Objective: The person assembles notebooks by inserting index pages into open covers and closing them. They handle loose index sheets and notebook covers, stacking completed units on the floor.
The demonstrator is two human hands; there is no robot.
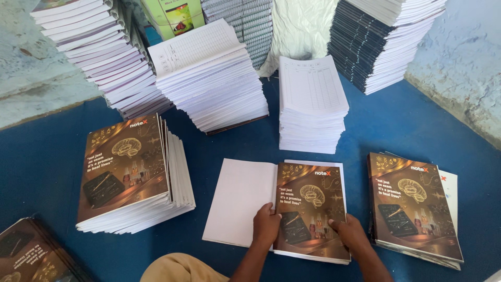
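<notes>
- While I knelt over the blue floor covering (407, 130), my left hand (266, 225) lay flat, fingers together, on the spine edge of the brown printed cover (312, 206), and my right hand (350, 232) pressed its lower right corner, fingers spread a little, gripping nothing.
- That cover sat on a block of white pages (241, 201) right in front of me; the cover's other half was opened out to the left, blank side up.
- Done, as I judged it: a tall stack of covered books (130, 172) stood to my left, with a few more dark ones (28, 256) at the bottom left corner.
- Left to do, I judged: a thin pile of loose covers (415, 209) lay to my right, and two stacks of uncovered ruled page blocks (312, 104) stood just behind the book in hand.
- Further stacks of bound books (386, 42) lined the wall beyond.
</notes>
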